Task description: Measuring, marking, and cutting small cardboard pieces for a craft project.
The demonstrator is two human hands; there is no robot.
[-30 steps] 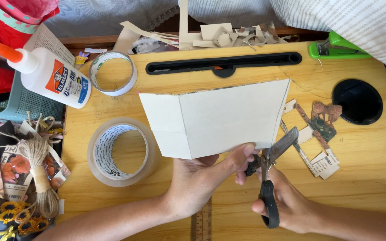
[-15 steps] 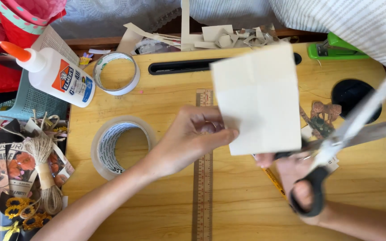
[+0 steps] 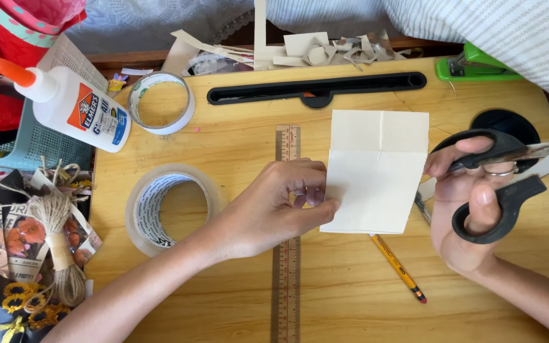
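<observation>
1. Left hand (image 3: 274, 206): fingers pinch the left edge of the folded cream card (image 3: 376, 171), at frame centre on the tabletop (image 3: 236, 140).
2. Right hand (image 3: 471, 209): fingers grip black-handled scissors (image 3: 509, 171), right of the card.
3. Wooden ruler (image 3: 287, 254) lies under the left hand.

The cream card (image 3: 376, 171) is the landmark. It covers the upper end of the yellow pencil (image 3: 398, 270) below it. Right of it, the scissors (image 3: 500, 184) run off the picture's right edge, blades blurred. Left of it, the left hand (image 3: 268, 213) hides the middle of the wooden ruler (image 3: 287, 279).
</observation>
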